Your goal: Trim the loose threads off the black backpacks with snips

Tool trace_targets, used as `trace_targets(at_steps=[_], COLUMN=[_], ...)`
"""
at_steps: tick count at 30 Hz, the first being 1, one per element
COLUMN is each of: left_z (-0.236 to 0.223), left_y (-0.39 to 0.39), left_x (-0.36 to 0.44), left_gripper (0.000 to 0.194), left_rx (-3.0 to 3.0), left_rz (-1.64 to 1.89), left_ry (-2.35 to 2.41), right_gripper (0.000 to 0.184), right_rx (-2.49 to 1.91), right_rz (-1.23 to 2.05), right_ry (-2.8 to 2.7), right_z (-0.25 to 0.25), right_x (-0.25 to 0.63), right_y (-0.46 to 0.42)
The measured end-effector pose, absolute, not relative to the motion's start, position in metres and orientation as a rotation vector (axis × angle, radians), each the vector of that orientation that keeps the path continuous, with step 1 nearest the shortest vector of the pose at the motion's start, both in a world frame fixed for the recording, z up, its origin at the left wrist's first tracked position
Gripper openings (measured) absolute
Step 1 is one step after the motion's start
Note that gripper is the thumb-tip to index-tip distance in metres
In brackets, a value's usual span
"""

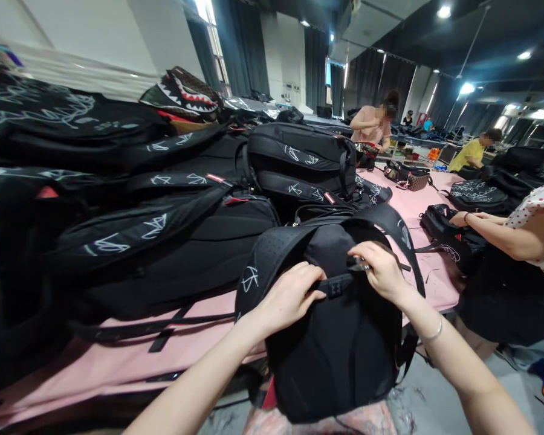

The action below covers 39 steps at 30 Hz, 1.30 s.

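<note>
A black backpack (317,356) leans upright in front of me at the table's edge, its padded back and shoulder straps facing me. My left hand (294,293) pinches the left end of a short black band (334,286) that runs across the back panel. My right hand (381,269) is closed around small dark snips (358,263) with a shiny metal part, held close to the band's right end. Most of the snips is hidden by the fingers. White line drawings mark the shoulder straps.
Black backpacks (172,241) lie piled to the left on the pink tabletop (140,362). A shark-mouth patterned bag (185,96) sits behind them. At right a person in a dotted top (539,223) handles another black bag (457,235). Other people work farther back.
</note>
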State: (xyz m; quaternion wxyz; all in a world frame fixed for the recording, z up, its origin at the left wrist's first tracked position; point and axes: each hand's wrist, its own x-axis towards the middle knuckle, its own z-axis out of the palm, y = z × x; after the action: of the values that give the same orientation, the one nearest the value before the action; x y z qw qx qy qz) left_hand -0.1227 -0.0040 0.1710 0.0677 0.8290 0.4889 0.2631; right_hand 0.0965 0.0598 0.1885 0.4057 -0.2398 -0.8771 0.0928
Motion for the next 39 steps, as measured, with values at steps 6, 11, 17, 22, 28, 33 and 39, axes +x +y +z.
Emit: trace_targets(at_steps=[6,11,17,22,28,33,39], left_z=[0.216,0.184,0.146,0.139,0.142,0.145,0.147], left_y=[-0.012,-0.017,-0.041,-0.065,-0.081,-0.086,-0.094], left_x=[-0.141,-0.142,-0.127,-0.12,-0.106,-0.098,-0.091], left_gripper=[0.011,0.003,0.029,0.021,0.019,0.026,0.03], left_rx=[2.5,2.603,3.045,3.092,3.072,3.091,3.082], left_rz=[0.609,0.685,0.95,1.14,1.185,1.138,1.144], left_ry=[1.41,1.656,1.734,1.574,1.548,1.581,1.56], right_gripper=[0.025,0.026,0.021,0.02,0.026,0.031,0.031], right_rx=[-0.462,-0.528,-0.597,-0.595,-0.629,-0.614,-0.581], right_rz=[0.976,1.07,1.166,1.204,1.248,1.243,1.17], right_ry=[-2.432,-2.383,-2.362,-2.389,-2.393,-2.39,-2.414], right_z=[0.231,0.198,0.168,0.169,0.173,0.173,0.171], right_x=[0.065,0.036,0.008,0.007,0.018,0.023,0.024], right_y=[0.069,0.088,0.1,0.087,0.075,0.072,0.072])
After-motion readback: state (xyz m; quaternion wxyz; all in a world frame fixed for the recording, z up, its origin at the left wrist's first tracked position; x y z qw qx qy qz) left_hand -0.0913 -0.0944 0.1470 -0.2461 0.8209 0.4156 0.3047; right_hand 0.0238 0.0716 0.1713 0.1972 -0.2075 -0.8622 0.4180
